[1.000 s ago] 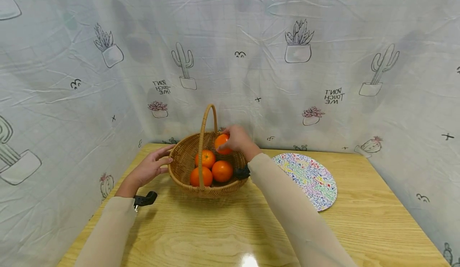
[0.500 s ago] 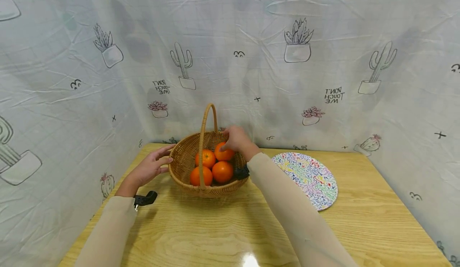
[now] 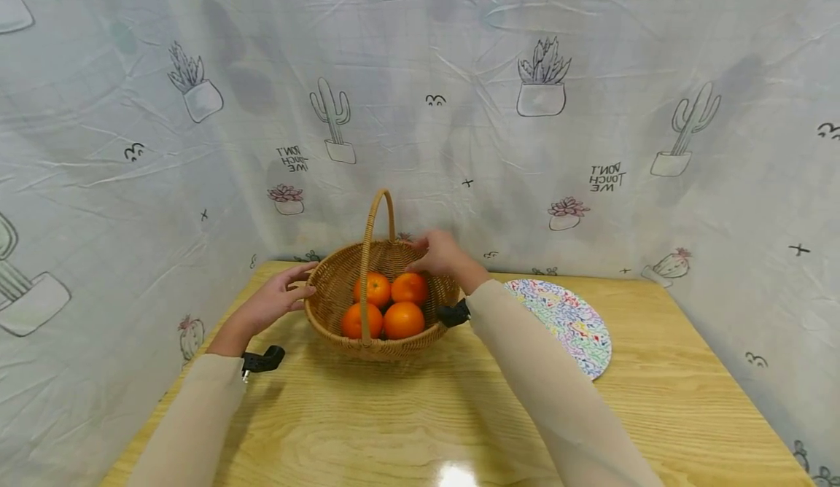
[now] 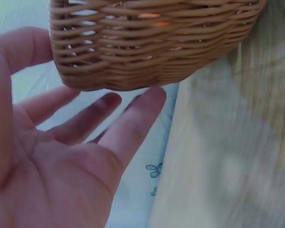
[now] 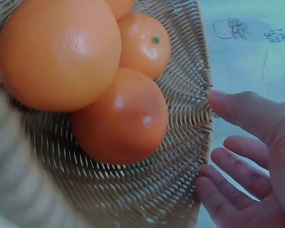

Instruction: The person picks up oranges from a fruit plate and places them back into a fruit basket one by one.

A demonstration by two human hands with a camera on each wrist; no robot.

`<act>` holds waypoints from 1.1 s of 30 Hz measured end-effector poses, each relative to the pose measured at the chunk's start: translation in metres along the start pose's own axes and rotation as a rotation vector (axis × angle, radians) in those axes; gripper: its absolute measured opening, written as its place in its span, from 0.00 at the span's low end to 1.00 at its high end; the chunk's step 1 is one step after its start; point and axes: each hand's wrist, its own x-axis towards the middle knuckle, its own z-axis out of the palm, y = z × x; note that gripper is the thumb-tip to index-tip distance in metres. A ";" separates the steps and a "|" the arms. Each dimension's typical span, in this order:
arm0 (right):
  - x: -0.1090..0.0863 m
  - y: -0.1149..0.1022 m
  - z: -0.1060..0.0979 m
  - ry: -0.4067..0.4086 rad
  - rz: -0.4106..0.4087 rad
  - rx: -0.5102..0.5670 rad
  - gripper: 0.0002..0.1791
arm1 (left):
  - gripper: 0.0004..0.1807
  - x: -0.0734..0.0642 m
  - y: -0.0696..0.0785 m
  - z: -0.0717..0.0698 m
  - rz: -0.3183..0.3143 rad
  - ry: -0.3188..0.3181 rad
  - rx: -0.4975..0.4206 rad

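A wicker basket (image 3: 335,262) with an arched handle (image 3: 366,268) stands on the table, holding several oranges. The last-placed orange (image 3: 409,288) lies at the back right, against the others (image 3: 403,320). At the basket's left end my left hand (image 3: 275,299) touches the outer wall with fingers extended; the left wrist view shows the fingertips (image 4: 154,97) against the weave and the palm apart from it. My right hand (image 3: 441,254) is at the back right rim, holding no orange. In the right wrist view its thumb (image 5: 249,111) meets the rim and the loosely bent fingers lie outside the wall.
A round, flat plate-like disc (image 3: 577,326) with a colourful squiggle pattern lies right of the basket, partly behind my right sleeve (image 3: 551,385). A printed cloth (image 3: 472,130) hangs behind and beside the wooden table (image 3: 367,414).
My right hand has lowered an orange into the basket, let it go and drawn right to the rim. My left hand stays at the basket's left end.
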 end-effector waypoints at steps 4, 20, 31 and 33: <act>-0.009 0.007 -0.008 -0.014 0.002 0.057 0.30 | 0.36 0.005 0.006 0.002 -0.013 0.046 0.131; -0.061 0.056 -0.061 0.094 0.003 0.232 0.27 | 0.33 0.020 0.029 0.010 0.153 0.256 0.409; -0.101 0.095 -0.091 0.268 0.032 0.147 0.26 | 0.27 0.028 0.039 0.017 0.342 0.440 0.601; -0.111 0.102 -0.095 0.300 0.044 0.114 0.26 | 0.26 0.029 0.039 0.019 0.359 0.475 0.610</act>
